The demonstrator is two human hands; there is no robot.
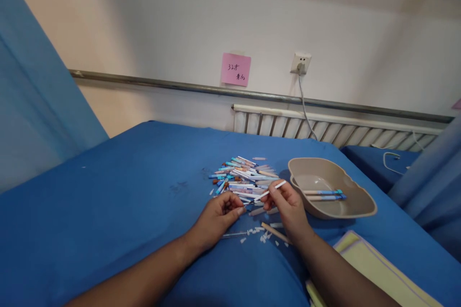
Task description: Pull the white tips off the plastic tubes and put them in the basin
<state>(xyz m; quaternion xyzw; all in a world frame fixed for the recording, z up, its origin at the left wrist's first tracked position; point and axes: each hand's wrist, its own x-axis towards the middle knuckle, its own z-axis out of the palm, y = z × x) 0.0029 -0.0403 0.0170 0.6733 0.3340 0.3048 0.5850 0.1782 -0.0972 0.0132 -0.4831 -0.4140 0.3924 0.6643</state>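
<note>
In my right hand (290, 208) is a thin white pen refill (270, 191), pinched between thumb and fingers and slanting down to the left toward a dark tip. My left hand (224, 214) meets that tip, its thumb and forefinger closed together. Whatever small piece sits between the left fingertips is too small to make out. Just beyond both hands spreads a heap of pen parts (248, 172), with white, teal, brown and pink pieces. Several small white tips (264, 236) lie on the blue cloth below the hands, beside a tan pen barrel (275, 232) and a clear thin tube (234, 235).
A beige plastic basin (355, 203) at the right holds a few blue-and-tan pens (322, 195). In front of it lies a folded yellow cloth (378, 268). Blue cloth (108, 211) covers the table. Behind stand a radiator (284, 124) and a wall with a plugged socket (300, 63).
</note>
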